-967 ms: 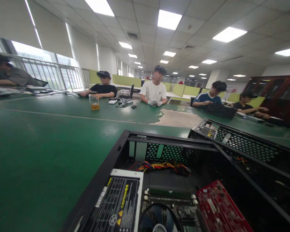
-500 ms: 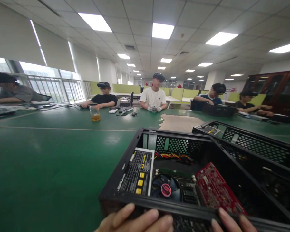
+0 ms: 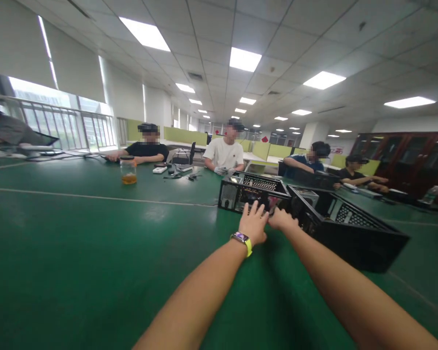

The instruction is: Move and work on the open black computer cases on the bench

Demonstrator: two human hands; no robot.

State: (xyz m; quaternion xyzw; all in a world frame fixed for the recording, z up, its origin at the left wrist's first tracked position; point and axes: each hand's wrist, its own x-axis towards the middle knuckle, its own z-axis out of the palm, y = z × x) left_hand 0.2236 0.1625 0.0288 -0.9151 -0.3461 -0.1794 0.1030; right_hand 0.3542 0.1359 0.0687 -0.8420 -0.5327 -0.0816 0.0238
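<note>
Our left hand point(image 3: 254, 222) is stretched far out in front of us, fingers spread, pressed flat against the near side of the smaller computer case point(image 3: 253, 193); it grips nothing, only leans on the black metal. A watch with a yellow-green strap point(image 3: 243, 240) sits on that wrist. Our right hand point(image 3: 282, 219) lies just beside the left, at the corner where this case meets the larger black case point(image 3: 345, 228); we cannot tell whether its fingers are curled around an edge or merely resting there, since the back of the hand hides them.

The smaller case lies open side up, well out on the green table point(image 3: 76, 243), with perforated metal along its far wall. The larger case touches it on the right and runs back toward us at an angle.

Farther off stands a glass jar of amber liquid point(image 3: 128, 171), with small tools and a white object point(image 3: 159, 170) scattered beyond it. Several people sit along the far edge of the table, one in a white shirt point(image 3: 224, 154) with gloved hands.
</note>
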